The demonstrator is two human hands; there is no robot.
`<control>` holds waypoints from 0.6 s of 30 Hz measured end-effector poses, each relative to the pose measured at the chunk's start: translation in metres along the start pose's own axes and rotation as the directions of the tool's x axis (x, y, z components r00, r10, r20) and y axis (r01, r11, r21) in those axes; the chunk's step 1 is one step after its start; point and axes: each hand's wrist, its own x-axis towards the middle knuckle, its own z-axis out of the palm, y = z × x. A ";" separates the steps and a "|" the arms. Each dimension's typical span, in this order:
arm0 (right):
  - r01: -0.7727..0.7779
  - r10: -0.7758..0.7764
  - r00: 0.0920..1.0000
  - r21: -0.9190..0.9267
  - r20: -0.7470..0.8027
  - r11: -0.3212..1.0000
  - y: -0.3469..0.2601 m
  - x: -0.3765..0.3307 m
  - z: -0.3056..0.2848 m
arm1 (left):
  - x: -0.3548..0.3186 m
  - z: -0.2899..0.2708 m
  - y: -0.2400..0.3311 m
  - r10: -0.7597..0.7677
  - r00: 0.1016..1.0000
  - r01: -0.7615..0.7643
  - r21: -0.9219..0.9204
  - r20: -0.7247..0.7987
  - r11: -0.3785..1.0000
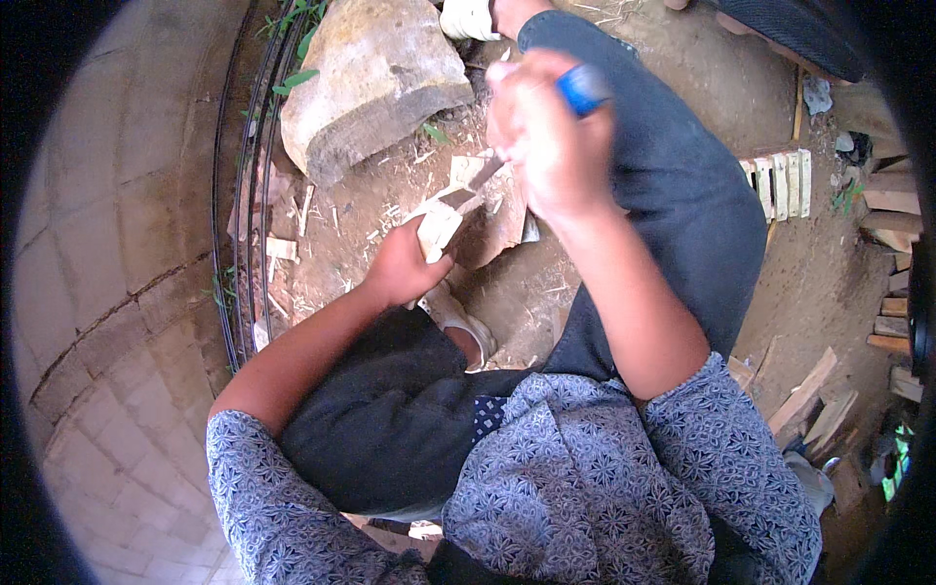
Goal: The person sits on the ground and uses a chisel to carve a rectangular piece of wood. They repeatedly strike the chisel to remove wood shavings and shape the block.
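Note:
My left hand [408, 261] is closed round a pale wooden block [441, 230], with the thumb along its near side. Above it my right hand [556, 141], smeared by motion, is wrapped round a blue-handled bladed tool [582, 89]. The handle's blue end sticks out past the fist. A narrow dark blade [487, 174] slants down from the fist towards the far end of the block; whether it touches the wood I cannot tell. Just beyond the block lies a brownish piece of wood [505, 229], partly hidden by my hands.
A big pale stone [375, 83] stands at the far left, beside dark cables [255, 185] along a wall [127, 214]. Wood shavings litter the dirt floor. To the right are a row of slotted pale wooden pieces [780, 185], loose offcuts [804, 390] and stacked wood [892, 205].

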 end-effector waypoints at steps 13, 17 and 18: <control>0.065 -0.067 0.997 -0.040 -0.042 0.997 0.000 -0.010 0.007 | 0.003 -0.008 0.010 -0.027 0.999 0.026 0.040 0.021 0.999; 0.143 -0.145 0.989 -0.134 -0.011 0.981 -0.009 -0.015 0.014 | 0.001 -0.004 0.007 0.007 1.000 -0.007 -0.005 0.012 1.000; 0.215 -0.219 0.976 -0.258 0.016 0.942 0.030 -0.016 0.002 | 0.004 -0.003 0.013 0.015 1.000 -0.015 0.015 0.012 1.000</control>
